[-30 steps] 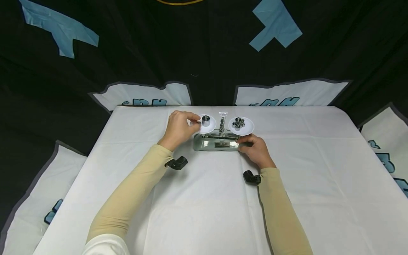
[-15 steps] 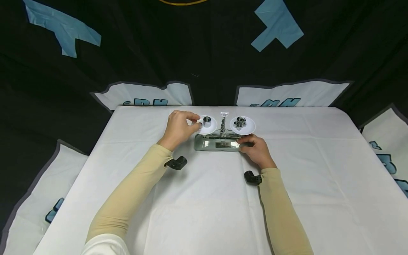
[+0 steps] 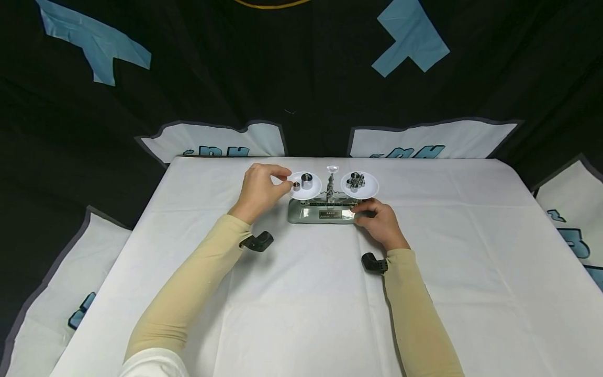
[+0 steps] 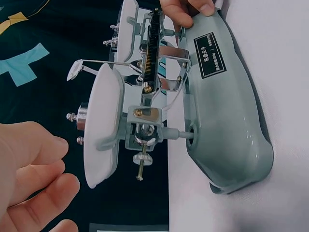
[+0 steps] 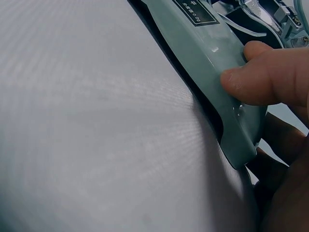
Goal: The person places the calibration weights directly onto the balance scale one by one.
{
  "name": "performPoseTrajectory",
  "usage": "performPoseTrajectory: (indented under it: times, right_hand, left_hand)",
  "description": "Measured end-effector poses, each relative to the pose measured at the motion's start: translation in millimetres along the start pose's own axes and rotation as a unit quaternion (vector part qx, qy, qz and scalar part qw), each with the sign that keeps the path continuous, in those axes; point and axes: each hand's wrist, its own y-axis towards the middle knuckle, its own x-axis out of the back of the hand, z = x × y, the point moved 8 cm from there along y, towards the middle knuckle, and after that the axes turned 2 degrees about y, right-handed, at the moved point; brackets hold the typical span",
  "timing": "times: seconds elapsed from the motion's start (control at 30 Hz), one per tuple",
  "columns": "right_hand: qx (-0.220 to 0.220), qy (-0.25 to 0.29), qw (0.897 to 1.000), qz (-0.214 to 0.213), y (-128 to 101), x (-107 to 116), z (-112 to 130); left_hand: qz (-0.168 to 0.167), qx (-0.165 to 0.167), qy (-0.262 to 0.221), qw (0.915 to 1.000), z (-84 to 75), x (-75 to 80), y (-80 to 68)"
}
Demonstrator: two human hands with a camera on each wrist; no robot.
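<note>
Change: left hand [image 3: 260, 189] has drawn back, empty and loose, small weight [image 3: 296, 185] left on left pan [image 3: 305, 192].
Right hand [image 3: 379, 220]: grips scale base [image 3: 320, 212].
Risk: brushing the pan topples weights.

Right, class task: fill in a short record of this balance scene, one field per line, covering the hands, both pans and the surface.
Left hand: open, empty, beside the left pan
Right hand: grips the scale base at its right end
Left pan: one larger and one small weight
Right pan: cluster of several weights
Surface: white tablecloth
</note>
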Motion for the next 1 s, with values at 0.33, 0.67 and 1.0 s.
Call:
performPoseTrajectory:
  times: [0.33,0.67,1.0]
  right_hand:
    - [-0.008,0.001,1.0,0.002,-0.4,-0.8,-0.6]
    - [-0.011,0.008,1.0,-0.005,-1.2,-0.6,-2.8]
    - [-0.013,0.008,1.0,-0.006,-3.1,0.3,-1.0]
  left_hand:
    - [-0.017,0.011,-0.007,0.9998,13.0,10.0,-5.6]
    - [-0.025,0.017,-0.004,0.9995,31.3,13.6,-14.4]
    - [-0.008,-0.011,0.067,0.9977,51.4,14.1,-28.3]
